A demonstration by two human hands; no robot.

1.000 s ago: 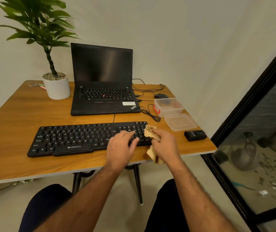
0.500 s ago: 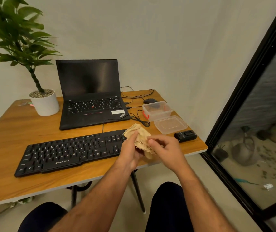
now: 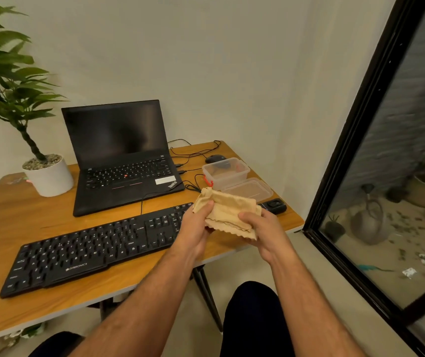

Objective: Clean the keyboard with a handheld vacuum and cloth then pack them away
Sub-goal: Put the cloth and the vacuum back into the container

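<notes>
While both the left hand (image 3: 196, 228) and right hand (image 3: 263, 228) pinch the cloth (image 3: 228, 211) above the keyboard (image 3: 98, 246), matching its edges squarely should let it fit the box (image 3: 228, 176).

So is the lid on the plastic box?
No, the lid lies flat on the table just in front of the open plastic box, not on top of it.

Bare forearms, dark trousers (image 3: 252, 318)
</notes>
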